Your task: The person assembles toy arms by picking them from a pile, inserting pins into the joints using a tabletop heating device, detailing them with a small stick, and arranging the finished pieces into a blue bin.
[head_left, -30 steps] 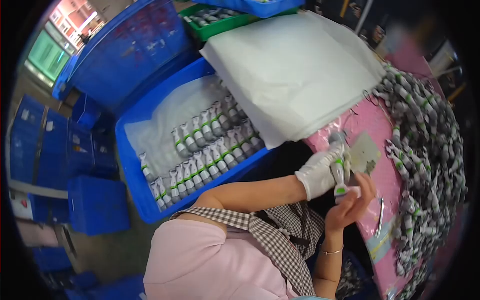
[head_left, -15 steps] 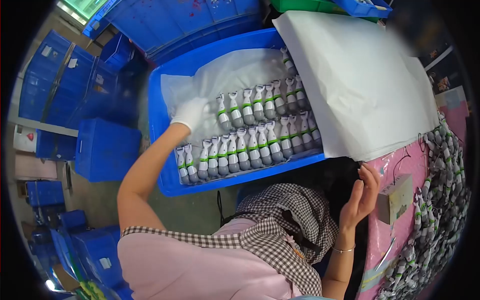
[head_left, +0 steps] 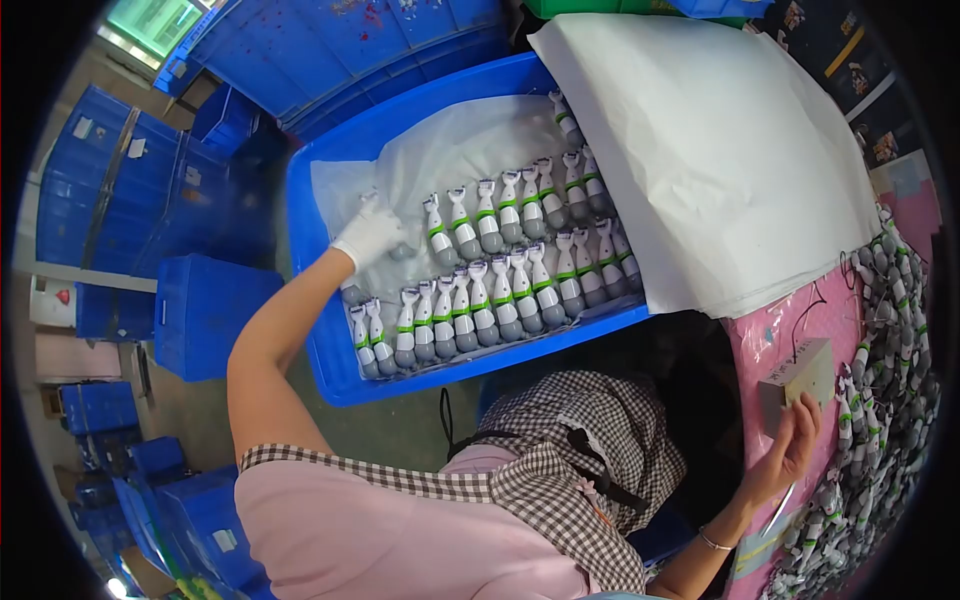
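Observation:
In the head view, my left hand point(head_left: 370, 235), in a white glove, is inside a blue bin point(head_left: 300, 240). Its fingers are closed over a white-and-grey bottle-shaped device point(head_left: 402, 250); only the ends show past the glove. To its right, similar devices with green bands point(head_left: 488, 215) lie side by side on white sheeting point(head_left: 450, 130). A second row point(head_left: 480, 300) runs along the bin's near side. My bare right hand point(head_left: 790, 445) is over the pink-covered table, fingers stretched and slightly apart, at the front of a small box point(head_left: 797, 380). Whether they touch it is unclear.
Large white sheets point(head_left: 710, 150) cover the bin's right end. A pile of loose devices point(head_left: 890, 400) lies on the pink-covered table point(head_left: 750, 350), with a thin metallic tool point(head_left: 778, 508) nearby. Blue crates point(head_left: 215, 315) stand at the left and behind the bin.
My left hand has shifted slightly left and down, and a device now shows beneath it. My right hand has moved right and down, from the table's edge to the small box.

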Tool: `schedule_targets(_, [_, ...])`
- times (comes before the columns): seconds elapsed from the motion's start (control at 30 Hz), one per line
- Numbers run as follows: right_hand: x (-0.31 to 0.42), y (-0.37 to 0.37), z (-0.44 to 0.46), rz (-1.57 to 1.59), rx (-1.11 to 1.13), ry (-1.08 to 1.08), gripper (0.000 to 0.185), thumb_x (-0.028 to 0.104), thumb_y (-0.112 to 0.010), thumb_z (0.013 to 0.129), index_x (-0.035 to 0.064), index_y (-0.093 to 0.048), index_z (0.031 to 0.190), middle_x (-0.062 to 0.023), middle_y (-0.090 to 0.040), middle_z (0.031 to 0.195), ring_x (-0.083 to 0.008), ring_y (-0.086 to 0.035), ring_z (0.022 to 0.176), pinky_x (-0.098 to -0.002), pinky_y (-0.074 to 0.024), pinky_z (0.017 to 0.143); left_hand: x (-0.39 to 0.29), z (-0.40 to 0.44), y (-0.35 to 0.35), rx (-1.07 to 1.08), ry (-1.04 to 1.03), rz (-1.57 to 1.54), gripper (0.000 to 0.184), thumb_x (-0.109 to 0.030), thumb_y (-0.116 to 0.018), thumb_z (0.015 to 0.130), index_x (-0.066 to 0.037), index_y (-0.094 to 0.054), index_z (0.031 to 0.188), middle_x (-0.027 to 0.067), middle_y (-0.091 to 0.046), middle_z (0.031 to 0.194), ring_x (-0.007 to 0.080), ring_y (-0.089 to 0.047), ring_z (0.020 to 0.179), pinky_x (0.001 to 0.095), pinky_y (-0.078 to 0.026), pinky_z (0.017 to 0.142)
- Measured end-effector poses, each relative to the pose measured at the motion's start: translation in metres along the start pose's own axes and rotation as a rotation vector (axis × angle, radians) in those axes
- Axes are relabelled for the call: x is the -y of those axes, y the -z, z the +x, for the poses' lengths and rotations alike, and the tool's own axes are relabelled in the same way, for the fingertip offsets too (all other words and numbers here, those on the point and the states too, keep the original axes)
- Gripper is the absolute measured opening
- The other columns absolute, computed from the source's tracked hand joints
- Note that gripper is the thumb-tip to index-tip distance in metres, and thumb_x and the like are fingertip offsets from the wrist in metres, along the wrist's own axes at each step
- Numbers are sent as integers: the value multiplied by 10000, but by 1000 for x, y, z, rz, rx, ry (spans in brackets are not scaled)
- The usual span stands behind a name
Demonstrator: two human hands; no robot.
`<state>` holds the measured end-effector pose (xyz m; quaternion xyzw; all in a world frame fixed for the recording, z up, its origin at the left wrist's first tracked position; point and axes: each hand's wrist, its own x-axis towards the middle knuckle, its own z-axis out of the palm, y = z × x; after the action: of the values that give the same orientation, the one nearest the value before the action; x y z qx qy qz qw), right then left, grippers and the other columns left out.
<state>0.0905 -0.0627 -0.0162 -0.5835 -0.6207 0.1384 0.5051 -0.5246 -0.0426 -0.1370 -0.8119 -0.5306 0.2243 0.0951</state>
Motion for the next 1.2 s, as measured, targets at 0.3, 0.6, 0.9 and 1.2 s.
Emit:
schedule_targets(0.3, [-18, 43, -4, -65, -97, -176, 227, 97, -500, 944, -15, -604, 1111, -66, -579, 1173, -116, -536, 997, -242, -444, 822, 88, -18, -45, 259, 206, 219, 166, -125, -547, 793, -164, -690, 867, 46, -658, 876, 234, -619, 920, 433, -468, 839])
schedule_targets(0.6, [-31, 63, -1, -138, -188, -245, 260, 141, -516, 946, 30, -606, 1163, -11, -588, 1143, -81, -513, 865, -232, -426, 778, 78, -30, -98, 296, 367, 328, 234, -136, -539, 817, -97, -664, 1011, 56, -610, 1085, 250, -521, 1118, 463, -439, 859])
schedule_targets(0.9, [-44, 81, -12, -94, -236, -283, 256, 146, -550, 934, 24, -619, 1149, 5, -589, 960, -64, -508, 829, -215, -422, 778, 51, 3, -27, 232, 707, 128, 397, -159, -503, 849, -81, -538, 1237, 85, -534, 1230, 264, -497, 1156, 482, -360, 973])
schedule_targets(1.2, [-52, 87, -14, 16, -288, -304, 243, 118, -548, 929, 16, -619, 1138, -2, -590, 940, -71, -516, 813, -216, -436, 763, -41, 86, -37, 133, 1115, -1021, 621, -494, -661, 671, 11, -660, 1032, 269, -617, 1068, 359, -611, 1013, 395, -470, 884])
